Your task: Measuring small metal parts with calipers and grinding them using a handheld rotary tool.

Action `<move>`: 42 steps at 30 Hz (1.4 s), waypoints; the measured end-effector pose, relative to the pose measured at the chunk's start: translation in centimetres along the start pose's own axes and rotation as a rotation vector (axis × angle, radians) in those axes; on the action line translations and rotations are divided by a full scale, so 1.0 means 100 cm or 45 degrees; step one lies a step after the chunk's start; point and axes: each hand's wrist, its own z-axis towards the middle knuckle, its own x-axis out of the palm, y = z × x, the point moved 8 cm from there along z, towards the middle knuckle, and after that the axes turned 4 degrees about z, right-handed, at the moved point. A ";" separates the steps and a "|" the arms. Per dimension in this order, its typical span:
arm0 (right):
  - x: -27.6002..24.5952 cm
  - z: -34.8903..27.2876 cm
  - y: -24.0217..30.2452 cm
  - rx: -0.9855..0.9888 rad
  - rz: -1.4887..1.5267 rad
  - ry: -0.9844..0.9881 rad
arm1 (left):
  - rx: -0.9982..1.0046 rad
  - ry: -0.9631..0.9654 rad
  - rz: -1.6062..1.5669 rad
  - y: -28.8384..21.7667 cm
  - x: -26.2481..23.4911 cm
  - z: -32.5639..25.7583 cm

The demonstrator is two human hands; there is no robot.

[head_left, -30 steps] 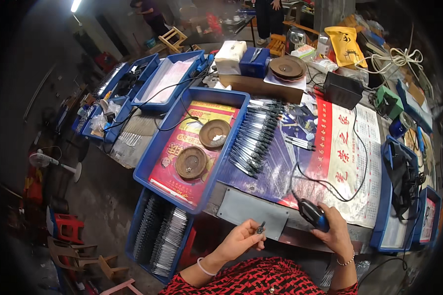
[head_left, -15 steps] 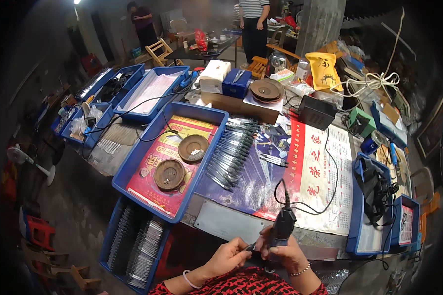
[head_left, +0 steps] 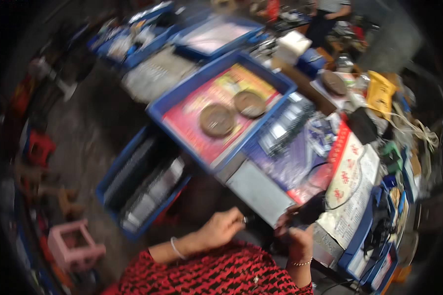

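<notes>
The picture is smeared by motion. In my right hand (head_left: 300, 238), low and right of the middle, is a black corded electric screwdriver (head_left: 312, 209), my fingers wrapped round its body; its lower end is hidden. My left hand (head_left: 222, 227) is closed in a pinch on a small dark piece with a shiny end (head_left: 248, 219), too blurred to name. A gap separates the two hands. Just beyond them lies a grey flat plate (head_left: 261, 189) at the table's front edge. Behind it, slim black-and-silver items (head_left: 286, 125) lie in a row.
A blue tray (head_left: 179, 143) holds two round brown dishes (head_left: 216, 120). Below it to the left, a blue bin (head_left: 108, 196) carries rows of slim items. A pink stool (head_left: 76, 246) stands on the floor. Right are a black cord (head_left: 347, 204) and another blue tray (head_left: 354, 255).
My view has swung left, so the table slides right and tilts. My left hand has drawn away from the screwdriver, with the small piece still pinched. The right hand keeps its hold.
</notes>
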 end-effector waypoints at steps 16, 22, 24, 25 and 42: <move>0.005 0.013 -0.011 -0.104 -0.028 0.080 | -0.548 -1.444 -0.039 0.195 -0.200 -0.165; -0.001 0.011 -0.012 -0.102 -0.025 -0.010 | -0.713 -1.385 -0.075 0.216 -0.190 -0.158; 0.001 0.014 -0.012 -0.101 -0.048 0.074 | -0.697 -1.422 0.007 0.219 -0.192 -0.162; 0.000 0.014 -0.012 -0.100 -0.044 0.065 | -0.717 -1.439 0.058 0.222 -0.194 -0.164; -0.015 0.001 0.029 -0.369 0.069 0.050 | -0.474 -1.288 0.855 0.121 -0.179 -0.116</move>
